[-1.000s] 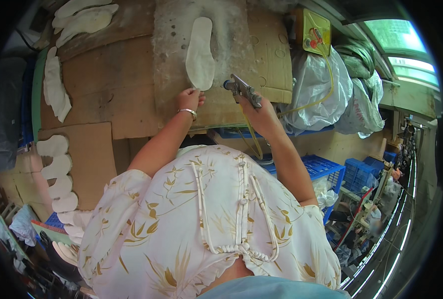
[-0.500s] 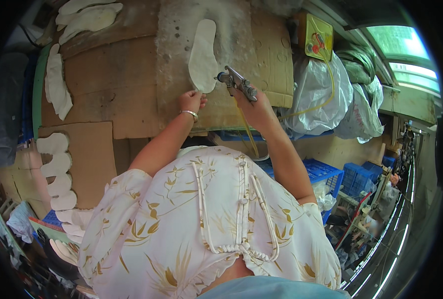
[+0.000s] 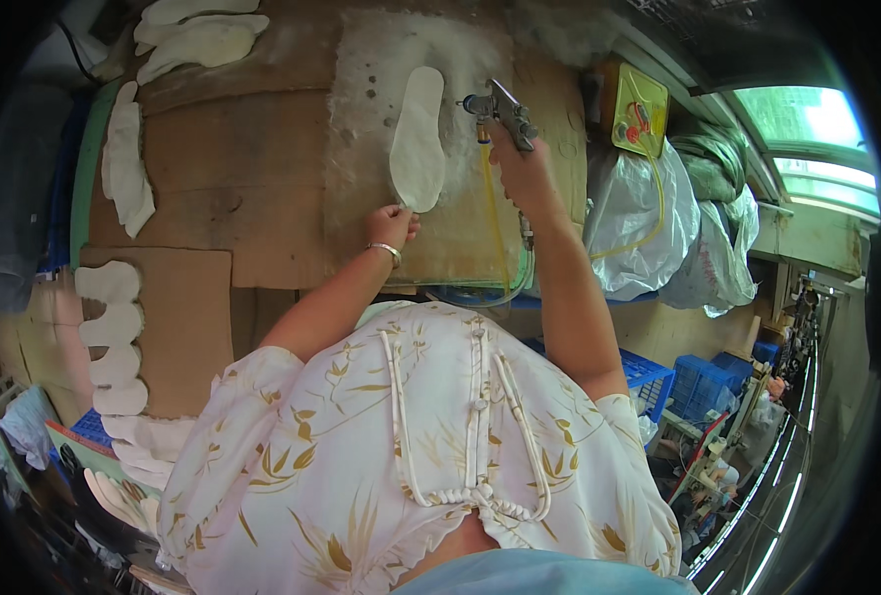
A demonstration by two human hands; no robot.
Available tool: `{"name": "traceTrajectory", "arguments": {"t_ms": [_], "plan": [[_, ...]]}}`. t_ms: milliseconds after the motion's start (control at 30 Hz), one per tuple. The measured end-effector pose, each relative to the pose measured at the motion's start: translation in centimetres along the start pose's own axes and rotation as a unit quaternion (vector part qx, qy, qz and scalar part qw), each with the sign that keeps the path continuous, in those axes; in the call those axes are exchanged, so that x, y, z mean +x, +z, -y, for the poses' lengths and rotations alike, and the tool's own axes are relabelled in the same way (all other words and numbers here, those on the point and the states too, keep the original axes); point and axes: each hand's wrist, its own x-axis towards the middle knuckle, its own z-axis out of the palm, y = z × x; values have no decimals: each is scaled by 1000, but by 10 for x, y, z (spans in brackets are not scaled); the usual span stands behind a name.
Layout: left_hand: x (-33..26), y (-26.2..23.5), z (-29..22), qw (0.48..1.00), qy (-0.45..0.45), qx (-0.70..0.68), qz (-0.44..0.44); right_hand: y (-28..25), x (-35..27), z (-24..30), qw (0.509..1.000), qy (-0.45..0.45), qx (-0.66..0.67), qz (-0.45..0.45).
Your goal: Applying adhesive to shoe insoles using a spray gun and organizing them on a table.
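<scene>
A white insole [image 3: 419,139] lies lengthwise on the cardboard-covered table, its narrow heel end nearest me or its edge there pinched by my left hand [image 3: 393,227], whose fingers are closed. My right hand [image 3: 526,164] grips a metal spray gun [image 3: 505,111] to the right of the insole, the nozzle facing left and apart from it. A yellowish hose [image 3: 493,208] hangs down from the gun. Whitish residue coats the cardboard [image 3: 361,139] around the insole.
White insoles lie at the far left [image 3: 202,45], along the left edge [image 3: 128,164], and in an overlapping row [image 3: 113,327] on a lower cardboard sheet [image 3: 187,327]. A yellow container [image 3: 648,99] with a hose stands right, above plastic bags [image 3: 634,213]. Blue crates [image 3: 703,387] sit lower right.
The spray gun in my right hand has moved away from the insole, farther up and right. My left hand still pinches the insole's near end; the whole view has shifted slightly.
</scene>
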Motion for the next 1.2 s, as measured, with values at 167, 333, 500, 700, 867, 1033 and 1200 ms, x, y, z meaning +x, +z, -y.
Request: {"name": "traceTrajectory", "arguments": {"t_ms": [167,333,500,700,867,1033,1200], "plan": [[-5,-4,-6,1000,2,-3,-3,-4,11,-3,1000,15,9,-23],[-15,-6,-20,992,114,-33,35,-21,-35,2,995,16,94,4],[-66,-17,-92,921,200,-273,190,-52,-71,-24,994,-3,100,39],[-132,-101,-105,847,284,-417,170,-43,-76,-30,990,23,79,113],[-172,-178,-95,784,357,-504,67,-12,-68,-18,978,10,56,201],[-223,-286,-98,684,468,-549,-107,25,-75,0,963,-16,20,269],[-269,-405,-66,598,557,-504,-278,50,-81,13,946,-33,-11,322]]}}
